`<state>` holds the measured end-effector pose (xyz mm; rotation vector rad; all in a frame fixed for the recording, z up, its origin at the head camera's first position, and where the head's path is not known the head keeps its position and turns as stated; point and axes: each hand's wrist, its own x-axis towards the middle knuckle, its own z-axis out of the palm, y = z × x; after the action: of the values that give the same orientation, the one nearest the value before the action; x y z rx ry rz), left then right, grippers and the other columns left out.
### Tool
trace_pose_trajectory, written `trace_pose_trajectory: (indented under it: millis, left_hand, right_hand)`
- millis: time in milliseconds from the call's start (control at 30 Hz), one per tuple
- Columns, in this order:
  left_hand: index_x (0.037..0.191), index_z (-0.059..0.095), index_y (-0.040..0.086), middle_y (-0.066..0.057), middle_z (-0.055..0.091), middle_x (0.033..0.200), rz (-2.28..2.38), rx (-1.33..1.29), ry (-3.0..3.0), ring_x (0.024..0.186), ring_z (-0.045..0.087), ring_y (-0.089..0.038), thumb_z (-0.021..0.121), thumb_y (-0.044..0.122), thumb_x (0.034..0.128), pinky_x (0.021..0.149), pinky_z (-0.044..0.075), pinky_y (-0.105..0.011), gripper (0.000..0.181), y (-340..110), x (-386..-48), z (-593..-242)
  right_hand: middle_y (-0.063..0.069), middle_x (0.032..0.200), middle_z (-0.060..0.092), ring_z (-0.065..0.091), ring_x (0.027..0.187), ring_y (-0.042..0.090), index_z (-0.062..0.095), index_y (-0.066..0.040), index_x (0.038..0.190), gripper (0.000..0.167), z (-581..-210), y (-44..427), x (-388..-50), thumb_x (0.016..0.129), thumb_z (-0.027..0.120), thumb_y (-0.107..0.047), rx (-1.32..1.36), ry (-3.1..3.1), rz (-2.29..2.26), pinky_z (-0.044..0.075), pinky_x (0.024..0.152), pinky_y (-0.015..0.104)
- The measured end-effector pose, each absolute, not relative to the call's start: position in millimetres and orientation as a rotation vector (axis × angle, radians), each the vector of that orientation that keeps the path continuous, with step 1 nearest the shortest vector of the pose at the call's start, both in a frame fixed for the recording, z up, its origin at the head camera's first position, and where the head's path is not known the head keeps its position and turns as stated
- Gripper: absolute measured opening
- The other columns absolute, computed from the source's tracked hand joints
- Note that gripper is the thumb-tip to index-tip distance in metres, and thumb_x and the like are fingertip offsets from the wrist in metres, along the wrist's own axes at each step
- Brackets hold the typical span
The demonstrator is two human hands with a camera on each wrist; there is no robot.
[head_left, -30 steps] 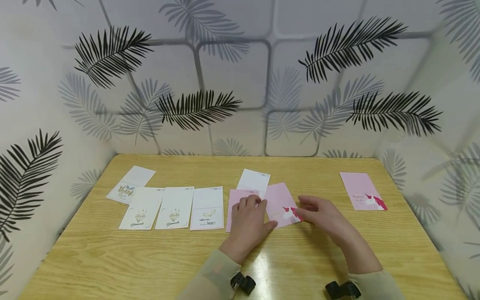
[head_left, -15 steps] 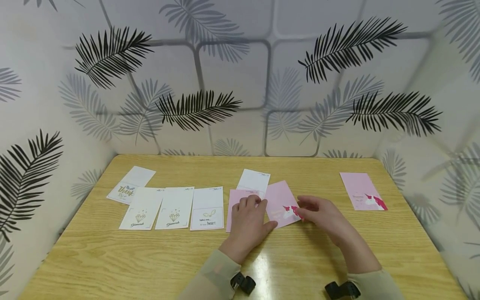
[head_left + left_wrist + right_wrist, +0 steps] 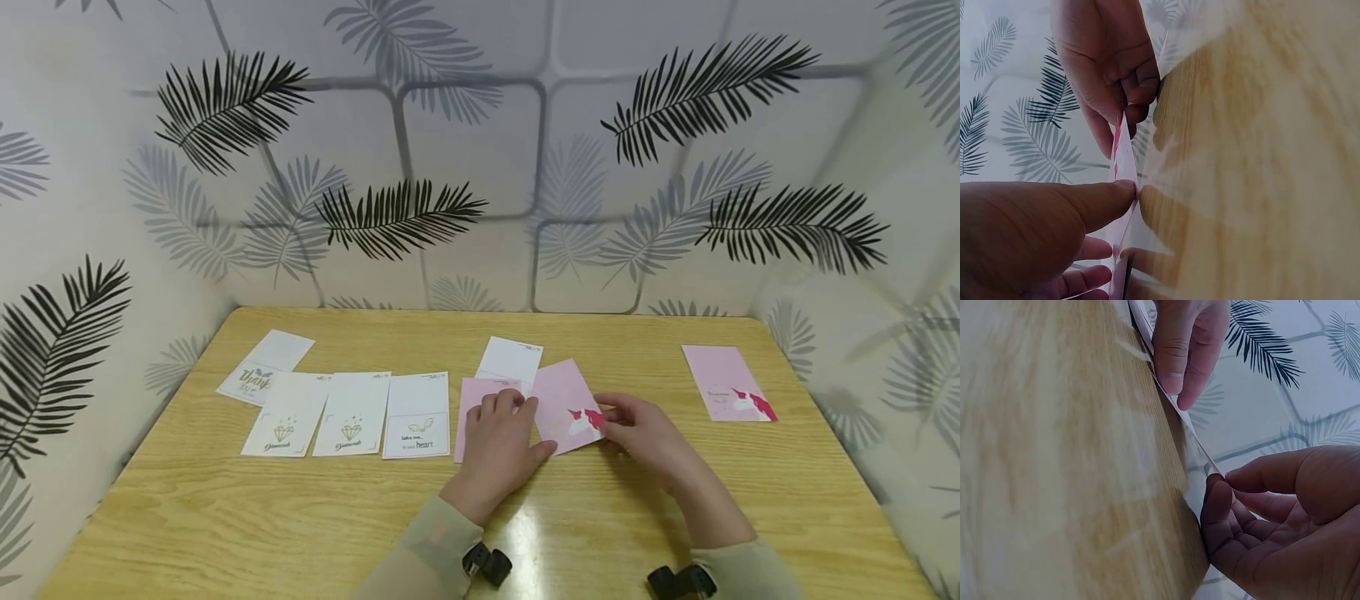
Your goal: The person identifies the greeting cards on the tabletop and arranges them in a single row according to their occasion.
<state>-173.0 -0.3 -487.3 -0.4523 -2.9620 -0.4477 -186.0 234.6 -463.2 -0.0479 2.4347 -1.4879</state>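
Note:
My right hand pinches the lower right corner of a pink unicorn card between thumb and fingers. In the right wrist view that corner sits between the thumb and index finger, raised off the table. My left hand lies over another pink card, its fingers spread on top and its thumb touching the unicorn card's bottom edge. Much of the left pink card is hidden under this hand. Left wrist view: the thumb presses the unicorn card, which slants up to the right hand.
Left of my hands lie a "take me" card, two diamond cards and a "Thank you" card. A white card shows behind the pink ones. Another unicorn card lies far right on the wooden table.
The right fingers have closed on the unicorn card's corner, and the card has lifted slightly on that side. My left hand stays in place. The head view has shifted a little.

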Motion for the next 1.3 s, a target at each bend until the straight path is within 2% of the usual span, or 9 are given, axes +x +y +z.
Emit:
trace_pose_trajectory:
  millis: [233, 533, 800, 1033, 1300]
  left_hand:
    - [0.15, 0.067, 0.015, -0.007, 0.06, 0.143, -0.457, -0.45, -2.977, 0.132, 0.053, -0.033, 0.076, 0.053, 0.1027, 0.108, 0.045, -0.055, 0.061, 0.1, -174.5, -487.3]
    - [0.15, 0.067, 0.012, -0.009, 0.065, 0.137, -0.508, -0.468, -2.901, 0.124, 0.058, -0.034, 0.078, 0.05, 0.102, 0.102, 0.048, -0.055, 0.062, -0.6, -177.4, -491.4]
    - [0.156, 0.063, 0.012, -0.008, 0.07, 0.14, -0.608, -0.444, -2.896, 0.126, 0.064, -0.034, 0.073, 0.05, 0.106, 0.106, 0.048, -0.055, 0.064, 2.1, -177.5, -481.1]
    - [0.149, 0.067, 0.012, 0.001, 0.077, 0.119, -0.703, -0.456, -2.908, 0.111, 0.071, -0.026, 0.076, 0.046, 0.1049, 0.1, 0.047, -0.054, 0.056, 11.6, -174.9, -470.7]
    - [0.147, 0.066, 0.015, 0.006, 0.08, 0.114, -0.778, -0.485, -2.894, 0.108, 0.074, -0.02, 0.08, 0.044, 0.1027, 0.099, 0.045, -0.053, 0.055, 24.7, -177.4, -465.2]
  right_hand:
    - [0.018, 0.118, 0.068, 0.066, 0.093, 0.025, 0.052, 0.004, 0.159, 0.052, -460.6, 236.8, -184.2, 0.108, 0.062, -0.004, -0.049, 2.441, -1.506, 0.056, 0.077, 0.032]
    - [0.021, 0.118, 0.066, 0.067, 0.093, 0.025, 0.05, 0.007, 0.159, 0.054, -455.3, 244.6, -182.8, 0.107, 0.06, 0.001, -0.02, 2.45, -1.532, 0.059, 0.077, 0.031]
    - [0.02, 0.123, 0.064, 0.066, 0.098, 0.028, 0.046, 0.002, 0.164, 0.057, -447.0, 251.6, -176.7, 0.108, 0.06, -0.001, 0.017, 2.455, -1.55, 0.059, 0.083, 0.032]
    - [0.021, 0.125, 0.062, 0.069, 0.101, 0.027, 0.041, 0.0, 0.166, 0.058, -442.7, 258.2, -176.6, 0.111, 0.058, -0.002, 0.057, 2.405, -1.628, 0.061, 0.088, 0.032]
    - [0.022, 0.129, 0.063, 0.07, 0.102, 0.026, 0.037, 0.001, 0.167, 0.059, -443.3, 265.5, -177.7, 0.112, 0.058, -0.004, 0.093, 2.351, -1.721, 0.061, 0.087, 0.029]
